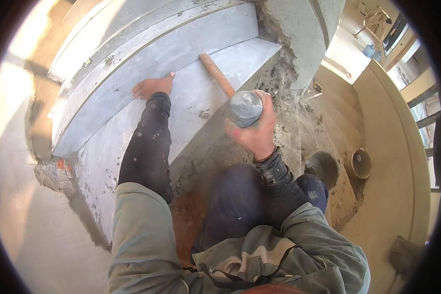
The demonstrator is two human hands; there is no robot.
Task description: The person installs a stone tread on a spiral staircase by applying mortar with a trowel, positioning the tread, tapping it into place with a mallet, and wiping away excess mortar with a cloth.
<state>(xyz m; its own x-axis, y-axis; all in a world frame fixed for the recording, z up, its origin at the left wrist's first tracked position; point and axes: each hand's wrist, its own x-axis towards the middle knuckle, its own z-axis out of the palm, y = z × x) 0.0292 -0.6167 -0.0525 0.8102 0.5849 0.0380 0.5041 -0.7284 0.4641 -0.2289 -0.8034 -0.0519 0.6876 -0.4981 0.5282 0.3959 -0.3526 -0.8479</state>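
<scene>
the mallet with a grey cylindrical head and brown wooden handle is located above the pale grey stone tread slab, handle directed away and to the left. contact between mallet and slab cannot be determined. the right hand is closed around the mallet head. the left hand is partly open, holds nothing visible, and lies at the joint between the tread slab and the upright pale grey stone riser slab. rough grey mortar borders the slab's right end. to the right, two round, open-topped buckets stand near each other.
</scene>
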